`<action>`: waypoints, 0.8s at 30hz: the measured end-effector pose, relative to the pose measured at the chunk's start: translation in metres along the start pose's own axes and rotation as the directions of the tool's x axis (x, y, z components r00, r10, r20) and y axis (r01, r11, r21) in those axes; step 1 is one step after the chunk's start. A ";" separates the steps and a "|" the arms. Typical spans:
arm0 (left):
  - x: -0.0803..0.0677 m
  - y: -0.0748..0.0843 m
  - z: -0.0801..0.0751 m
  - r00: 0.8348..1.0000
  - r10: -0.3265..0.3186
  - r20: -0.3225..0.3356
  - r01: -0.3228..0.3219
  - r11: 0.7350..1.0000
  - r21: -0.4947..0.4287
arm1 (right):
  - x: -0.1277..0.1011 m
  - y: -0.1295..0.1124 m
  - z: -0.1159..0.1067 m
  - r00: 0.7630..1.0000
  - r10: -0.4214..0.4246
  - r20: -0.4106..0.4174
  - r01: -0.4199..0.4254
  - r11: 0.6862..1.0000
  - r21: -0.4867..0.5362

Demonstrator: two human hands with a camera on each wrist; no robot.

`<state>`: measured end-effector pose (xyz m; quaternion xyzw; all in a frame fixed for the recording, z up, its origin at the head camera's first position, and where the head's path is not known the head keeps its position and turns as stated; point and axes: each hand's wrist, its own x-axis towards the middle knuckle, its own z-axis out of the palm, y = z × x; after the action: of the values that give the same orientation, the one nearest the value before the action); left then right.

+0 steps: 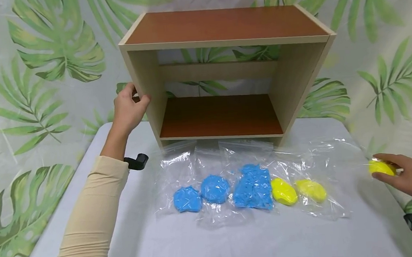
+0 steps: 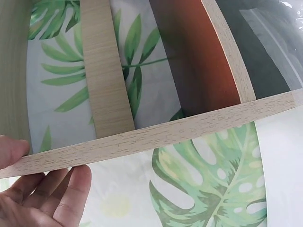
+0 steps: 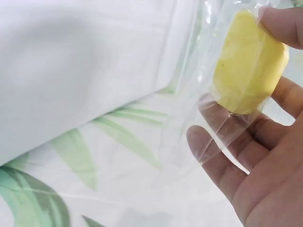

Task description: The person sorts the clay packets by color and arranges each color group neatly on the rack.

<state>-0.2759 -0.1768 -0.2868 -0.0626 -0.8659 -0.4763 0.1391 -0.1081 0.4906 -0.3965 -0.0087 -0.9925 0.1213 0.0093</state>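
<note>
My left hand (image 1: 129, 106) grips the left side panel of a small wooden shelf unit (image 1: 227, 26), thumb inside and fingers outside, as the left wrist view also shows. At the far right, my right hand (image 1: 411, 175) holds a clear plastic bag with a yellow lump of clay (image 3: 251, 64) in it, between thumb and fingers. In front of the shelf lie clear bags with blue clay pieces (image 1: 215, 189), one of them larger and flatter (image 1: 253, 188). Beside these are two bagged yellow clay pieces, one left (image 1: 284, 191) and one right (image 1: 311, 190).
The shelf stands towards the back of a table with a white cloth (image 1: 208, 249). Its lower board (image 1: 219, 117) is brown, and its back is partly open behind a crossbar (image 1: 219, 71). A leaf-printed cloth (image 1: 26, 102) hangs behind and beside the table.
</note>
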 end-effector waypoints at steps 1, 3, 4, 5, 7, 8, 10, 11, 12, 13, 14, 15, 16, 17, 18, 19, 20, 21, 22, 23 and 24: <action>0.000 0.000 0.000 1.000 -0.002 0.004 0.002 1.000 -0.001 | 0.000 -0.002 -0.003 1.000 0.003 -0.006 -0.003 1.000 -0.003; 0.001 -0.001 0.000 1.000 -0.004 0.009 0.004 1.000 -0.001 | 0.001 -0.006 -0.007 1.000 0.010 -0.023 -0.010 1.000 0.004; 0.001 -0.001 0.000 1.000 -0.004 0.010 0.004 1.000 -0.003 | 0.001 -0.008 -0.009 0.999 0.014 -0.037 -0.014 1.000 0.012; 0.001 -0.002 0.000 1.000 -0.005 0.012 0.005 1.000 -0.001 | 0.001 -0.011 -0.011 0.998 0.018 -0.057 -0.016 1.000 0.022; 0.001 -0.002 -0.001 1.000 -0.008 0.015 0.008 1.000 0.002 | 0.001 -0.018 -0.014 0.994 0.023 -0.103 -0.016 0.998 0.067; 0.001 -0.003 -0.001 1.000 -0.008 0.015 0.008 1.000 0.004 | 0.000 -0.021 -0.016 0.990 0.037 -0.134 -0.025 0.995 0.095; 0.001 -0.003 -0.002 1.000 -0.009 0.018 0.009 1.000 0.005 | 0.000 -0.026 -0.019 0.978 0.067 -0.198 -0.036 0.987 0.155; 0.000 -0.003 -0.002 1.000 -0.010 0.019 0.010 1.000 0.006 | 0.000 -0.028 -0.021 0.969 0.079 -0.232 -0.036 0.982 0.185; 0.000 -0.003 -0.002 1.000 -0.009 0.018 0.009 1.000 0.004 | 0.000 -0.030 -0.023 0.961 0.096 -0.259 -0.039 0.976 0.216; 0.000 -0.003 -0.003 1.000 -0.008 0.018 0.008 1.000 0.003 | -0.001 -0.032 -0.024 0.951 0.113 -0.287 -0.043 0.970 0.240; 0.000 -0.003 -0.003 1.000 -0.008 0.018 0.008 1.000 0.002 | -0.001 -0.034 -0.026 0.942 0.125 -0.313 -0.044 0.967 0.253; 0.000 -0.003 -0.003 1.000 -0.008 0.017 0.008 1.000 0.000 | -0.001 -0.036 -0.027 0.936 0.132 -0.326 -0.043 0.963 0.266; 0.000 -0.003 -0.003 1.000 -0.009 0.016 0.009 1.000 -0.001 | -0.001 -0.038 -0.028 0.930 0.138 -0.340 -0.043 0.961 0.272; 0.000 -0.003 -0.003 1.000 -0.007 0.015 0.007 1.000 -0.001 | -0.001 -0.040 -0.028 0.926 0.144 -0.348 -0.045 0.960 0.277; 0.000 -0.003 -0.003 1.000 -0.008 0.016 0.008 1.000 -0.001 | -0.001 -0.042 -0.029 0.924 0.153 -0.350 -0.053 0.959 0.279; 0.000 -0.002 -0.003 1.000 -0.008 0.017 0.008 1.000 0.000 | -0.001 -0.044 -0.030 0.923 0.158 -0.351 -0.060 0.959 0.276; 0.000 -0.002 -0.003 1.000 -0.004 0.016 0.004 1.000 -0.002 | -0.001 -0.045 -0.030 0.924 0.161 -0.347 -0.065 0.960 0.272; 0.000 -0.002 -0.003 1.000 0.000 0.016 0.000 1.000 -0.003 | -0.001 -0.047 -0.031 0.926 0.166 -0.338 -0.074 0.960 0.270; 0.000 -0.002 -0.003 1.000 0.003 0.017 -0.003 1.000 -0.002 | -0.001 -0.048 -0.031 0.928 0.169 -0.333 -0.079 0.961 0.267; 0.000 -0.002 -0.003 1.000 0.007 0.017 -0.007 1.000 -0.002 | 0.000 -0.049 -0.032 0.930 0.168 -0.325 -0.081 0.961 0.265; 0.000 -0.002 -0.003 1.000 0.009 0.017 -0.009 1.000 -0.003 | 0.000 -0.050 -0.033 0.933 0.163 -0.320 -0.079 0.962 0.260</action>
<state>-0.2757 -0.1801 -0.2873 -0.0705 -0.8661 -0.4765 0.1339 -0.1083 0.4497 -0.3521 -0.0899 -0.9513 0.2389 0.1730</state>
